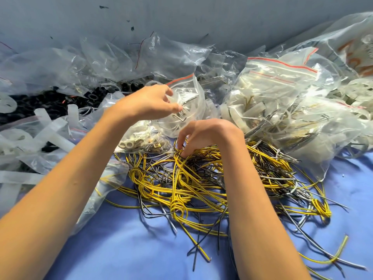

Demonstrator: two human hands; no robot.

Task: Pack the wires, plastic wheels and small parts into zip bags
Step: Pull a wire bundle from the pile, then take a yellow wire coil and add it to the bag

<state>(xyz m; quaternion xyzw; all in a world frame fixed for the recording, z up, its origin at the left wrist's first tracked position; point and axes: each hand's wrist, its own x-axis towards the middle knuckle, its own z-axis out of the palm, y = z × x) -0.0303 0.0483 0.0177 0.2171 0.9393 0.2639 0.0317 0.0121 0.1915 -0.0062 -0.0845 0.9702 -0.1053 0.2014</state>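
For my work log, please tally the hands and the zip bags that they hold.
Bare hands: 2 (left hand; right hand, pinching yellow wires)
Clear plastic zip bag with red strip, in the left hand: 1
Total: 3

Blue worktop (125, 249) lies open at 6 o'clock; wire tangle (201, 188) fills the centre, piled bags (282, 93) block 9 through 3.

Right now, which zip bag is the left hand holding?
The red-striped bag with a plastic wheel inside, pinched by the left hand above the wires; the other bags lie on the heap, unheld.
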